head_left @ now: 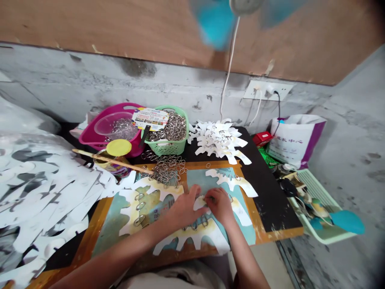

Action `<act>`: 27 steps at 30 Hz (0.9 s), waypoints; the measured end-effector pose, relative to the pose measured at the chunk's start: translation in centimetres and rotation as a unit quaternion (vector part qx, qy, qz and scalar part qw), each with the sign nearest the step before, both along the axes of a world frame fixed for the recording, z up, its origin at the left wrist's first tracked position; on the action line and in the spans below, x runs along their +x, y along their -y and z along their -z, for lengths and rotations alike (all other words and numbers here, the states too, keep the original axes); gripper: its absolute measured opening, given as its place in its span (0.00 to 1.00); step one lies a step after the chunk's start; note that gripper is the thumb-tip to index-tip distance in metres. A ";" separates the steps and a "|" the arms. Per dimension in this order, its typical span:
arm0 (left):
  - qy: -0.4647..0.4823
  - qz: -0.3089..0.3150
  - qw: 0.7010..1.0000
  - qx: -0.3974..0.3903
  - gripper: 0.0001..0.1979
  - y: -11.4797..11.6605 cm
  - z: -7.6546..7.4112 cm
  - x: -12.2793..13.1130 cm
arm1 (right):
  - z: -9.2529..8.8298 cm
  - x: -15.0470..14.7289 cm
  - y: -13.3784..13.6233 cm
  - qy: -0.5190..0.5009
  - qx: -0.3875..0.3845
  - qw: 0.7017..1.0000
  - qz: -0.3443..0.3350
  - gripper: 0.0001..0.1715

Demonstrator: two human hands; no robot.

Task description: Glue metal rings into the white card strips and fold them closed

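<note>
My left hand (pixel 188 206) lies over a white cut-out strip with its thumb and fingers apart, pressing on the work surface. Close to its right, my right hand (pixel 221 204) is closed in a pinch at the strip's edge. A small glint of metal, likely a ring, shows at those fingertips; the fingers partly hide it. Below the hands a scalloped white cut-out (pixel 207 235) with a yellowish smear carries several oval metal rings (pixel 195 224). Another cut-out (pixel 128 212) with rings (pixel 140 206) sits to the left, and one more (pixel 234 181) lies to the upper right.
Loose rings (pixel 168 168) are heaped behind the hands. A green basket (pixel 167 148) full of rings and a pink basket (pixel 105 140) stand by the wall. A stick (pixel 114 160) rests across a yellow-lidded tub (pixel 118 147). White cut-outs pile up left (pixel 39 192) and at back (pixel 218 138).
</note>
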State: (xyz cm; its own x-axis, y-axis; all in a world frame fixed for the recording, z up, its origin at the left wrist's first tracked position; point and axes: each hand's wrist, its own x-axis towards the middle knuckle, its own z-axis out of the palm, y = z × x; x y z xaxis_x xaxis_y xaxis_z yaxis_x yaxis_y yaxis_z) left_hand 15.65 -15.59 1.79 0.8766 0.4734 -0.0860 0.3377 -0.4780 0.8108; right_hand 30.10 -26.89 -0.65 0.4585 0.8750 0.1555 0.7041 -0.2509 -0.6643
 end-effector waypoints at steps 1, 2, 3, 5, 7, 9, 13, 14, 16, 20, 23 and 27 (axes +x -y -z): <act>-0.006 0.004 0.997 0.078 0.23 -0.2 -0.1 0.1 | 0.0 -0.2 -0.1 0.017 -0.004 1.000 -0.005 0.08; -0.005 0.019 0.990 0.139 0.23 -0.5 -0.1 0.4 | 0.0 -0.4 -0.1 0.034 -0.007 0.999 -0.008 0.08; 0.002 0.045 0.982 0.181 0.24 -0.9 0.1 0.7 | 0.1 -0.6 -0.1 0.050 -0.011 0.999 -0.009 0.07; 0.011 0.093 0.970 0.224 0.26 -1.6 0.7 1.6 | 0.2 -0.8 -0.1 0.078 -0.018 0.997 -0.012 0.07; 0.019 0.124 0.964 0.235 0.25 -2.3 1.6 2.3 | 0.4 -1.0 -0.1 0.099 -0.022 0.995 -0.020 0.08; 0.037 0.148 0.960 0.235 0.22 -2.9 2.3 2.7 | 0.8 -1.2 0.0 0.114 -0.023 0.993 -0.022 0.09; 0.083 0.186 0.949 0.242 0.19 -3.5 2.9 2.4 | 1.5 -2.2 0.0 0.126 -0.018 0.992 0.008 0.08; 0.089 0.192 0.946 0.245 0.17 -3.6 2.8 2.3 | 1.6 -2.4 0.1 0.124 -0.016 0.992 0.018 0.07; 0.092 0.200 0.943 0.250 0.14 -3.7 2.7 2.0 | 1.7 -2.8 0.3 0.117 -0.013 0.993 0.030 0.07; 0.082 0.208 0.940 0.258 0.06 -3.7 2.7 1.8 | 0.7 -2.4 1.2 0.088 -0.004 0.996 -0.005 0.08; 0.095 0.196 0.941 0.259 0.07 -3.4 2.9 1.7 | -0.6 -1.7 1.9 0.074 0.014 0.997 -0.010 0.11; 0.106 0.162 0.931 0.310 0.07 -2.8 3.0 1.5 | -1.3 -1.1 1.6 0.123 -0.005 0.991 -0.046 0.17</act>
State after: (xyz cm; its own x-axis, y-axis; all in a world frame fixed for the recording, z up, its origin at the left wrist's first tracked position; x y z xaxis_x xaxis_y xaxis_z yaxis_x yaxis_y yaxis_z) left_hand 17.17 -12.79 -1.18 0.9481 0.0824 0.3071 -0.0419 -0.9251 0.3774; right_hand 28.98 -28.46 0.70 0.3262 0.9132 0.2442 0.8649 -0.1841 -0.4669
